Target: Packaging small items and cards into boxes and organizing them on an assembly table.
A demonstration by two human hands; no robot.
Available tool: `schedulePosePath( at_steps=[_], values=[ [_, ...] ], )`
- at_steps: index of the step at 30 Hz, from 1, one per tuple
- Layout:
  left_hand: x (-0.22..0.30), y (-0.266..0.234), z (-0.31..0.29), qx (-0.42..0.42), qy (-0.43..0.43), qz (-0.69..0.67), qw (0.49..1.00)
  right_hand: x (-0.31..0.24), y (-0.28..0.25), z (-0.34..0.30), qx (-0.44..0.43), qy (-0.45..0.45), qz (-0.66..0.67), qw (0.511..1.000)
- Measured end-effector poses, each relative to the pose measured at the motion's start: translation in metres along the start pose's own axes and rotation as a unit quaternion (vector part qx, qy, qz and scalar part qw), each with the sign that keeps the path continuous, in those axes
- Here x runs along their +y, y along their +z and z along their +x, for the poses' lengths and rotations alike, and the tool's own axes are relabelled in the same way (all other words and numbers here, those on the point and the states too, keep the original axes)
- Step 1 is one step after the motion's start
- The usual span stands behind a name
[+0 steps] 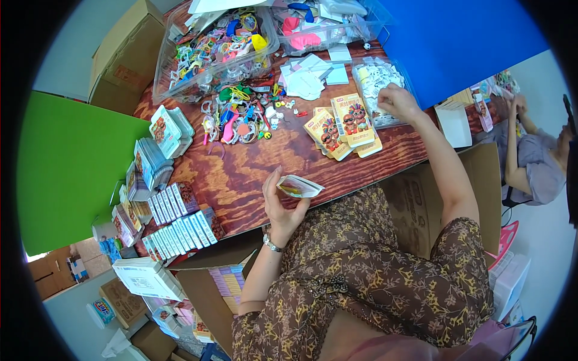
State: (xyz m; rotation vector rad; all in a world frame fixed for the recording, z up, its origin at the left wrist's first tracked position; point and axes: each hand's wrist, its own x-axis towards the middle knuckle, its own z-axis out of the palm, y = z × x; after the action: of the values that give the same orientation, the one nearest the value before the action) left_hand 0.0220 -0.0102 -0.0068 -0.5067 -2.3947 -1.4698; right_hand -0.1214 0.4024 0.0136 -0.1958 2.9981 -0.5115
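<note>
My left hand (282, 207), with a watch at the wrist, holds a small paper carton (300, 187) by its sides near the table's front edge. The carton's top gapes, and something yellowish shows inside. My right hand (397, 103) is over the near side of a clear plastic tray (388, 124) of small white pieces (376, 78). Its fingers are pinched together, and what they hold, if anything, is hidden. Between my hands lies a loose stack of flat yellow cartons (352, 123) printed with cartoon figures.
Small colourful trinkets (238, 117) lie heaped beyond my left hand, before a clear bin (162, 84) of more. White cards (304, 78) lie scattered behind the yellow cartons. Rows of filled boxes (180, 234) stand at the left. A co-worker (530, 150) sits at far right, past a blue partition (463, 42).
</note>
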Motion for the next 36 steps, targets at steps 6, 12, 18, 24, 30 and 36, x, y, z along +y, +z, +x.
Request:
schedulePosePath(
  at_steps=[6, 12, 18, 24, 30, 36],
  values=[
    [-0.005, 0.003, -0.002, 0.005, -0.003, -0.001, 1.000, -0.004, -0.018, 0.003, -0.018, 0.064, 0.124, 0.990],
    [-0.010, 0.010, -0.001, 0.027, -0.053, -0.015, 0.998, 0.006, -0.015, 0.001, 0.139, -0.079, 0.126, 0.979],
    [-0.017, 0.024, 0.011, 0.057, -0.075, 0.029, 0.995, -0.087, -0.034, -0.004, 0.050, -0.011, 0.399, 0.916],
    [-0.001, 0.022, 0.025, 0.053, -0.039, 0.101, 0.993, -0.216, -0.022, -0.032, -0.009, -0.263, 0.208, 0.942],
    [-0.006, 0.020, 0.018, 0.076, -0.048, 0.129, 0.988, -0.249, 0.009, -0.035, 0.028, -0.359, 0.114, 0.926],
    [-0.018, 0.022, 0.013, 0.137, -0.044, 0.085, 0.986, -0.230, 0.040, -0.058, 0.188, -0.286, 0.177, 0.923]
  ],
)
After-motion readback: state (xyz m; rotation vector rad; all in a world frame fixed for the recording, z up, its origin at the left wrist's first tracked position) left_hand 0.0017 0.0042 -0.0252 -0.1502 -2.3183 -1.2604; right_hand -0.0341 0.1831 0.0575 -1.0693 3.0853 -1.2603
